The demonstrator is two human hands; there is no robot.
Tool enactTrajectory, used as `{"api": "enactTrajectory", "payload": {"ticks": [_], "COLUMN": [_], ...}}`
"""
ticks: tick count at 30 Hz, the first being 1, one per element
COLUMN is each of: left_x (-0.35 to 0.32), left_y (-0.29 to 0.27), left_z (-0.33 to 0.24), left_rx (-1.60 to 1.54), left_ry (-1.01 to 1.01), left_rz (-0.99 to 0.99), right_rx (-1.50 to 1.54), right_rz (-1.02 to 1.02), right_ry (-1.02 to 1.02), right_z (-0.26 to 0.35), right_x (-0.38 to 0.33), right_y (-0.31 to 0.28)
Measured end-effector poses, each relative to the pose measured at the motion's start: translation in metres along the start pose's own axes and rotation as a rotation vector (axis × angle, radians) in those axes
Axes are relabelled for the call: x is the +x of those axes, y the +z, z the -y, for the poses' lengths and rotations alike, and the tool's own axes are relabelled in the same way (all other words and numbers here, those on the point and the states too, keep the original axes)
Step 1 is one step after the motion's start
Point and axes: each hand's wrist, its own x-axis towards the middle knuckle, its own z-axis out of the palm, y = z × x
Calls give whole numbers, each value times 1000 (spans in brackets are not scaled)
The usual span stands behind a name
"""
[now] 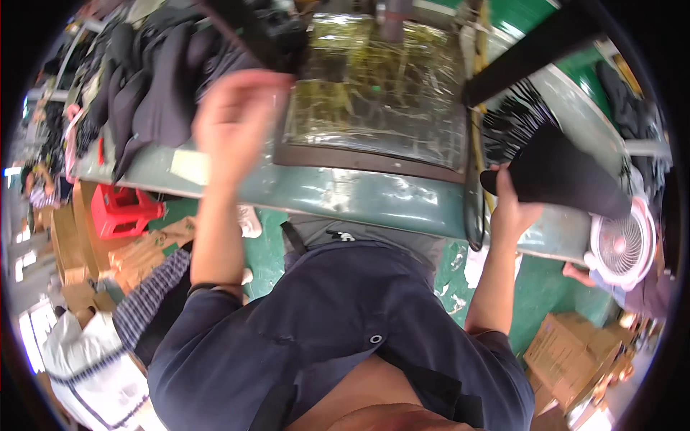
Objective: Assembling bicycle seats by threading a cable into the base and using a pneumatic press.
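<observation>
My left hand is raised over the green worktable, its fingers closed on the end of a dark strap-like piece that runs up and left. At the table's right side my right hand grips the edge of a black curved piece, a stiff fabric or leather part. In the middle of the table lies a flat board covered with shiny clear plastic film. My dark blue shirt fills the lower part of the view.
A heap of dark cut fabric pieces lies on the table's left. A small white fan stands at the right edge. A red plastic stool, cardboard boxes and white sacks sit on the green floor.
</observation>
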Motion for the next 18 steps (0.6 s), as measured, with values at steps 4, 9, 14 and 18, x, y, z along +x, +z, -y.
{"api": "enactTrajectory", "payload": {"ticks": [4,9,14,18], "left_x": [60,138,126,49], "left_y": [-146,-222,-222,-112], "left_z": [80,123,104,4], "left_rx": [750,1589,1387,1441], "left_ry": [72,-196,-87,0], "left_rz": [-433,-252,-88,-487], "right_rx": [274,170,-646,-927], "right_rz": [-31,-69,205,316], "right_ry": [141,174,-241,-460], "right_z": [13,1,-32,-31], "right_x": [128,199,124,96], "right_y": [-34,-34,-80,-84]}}
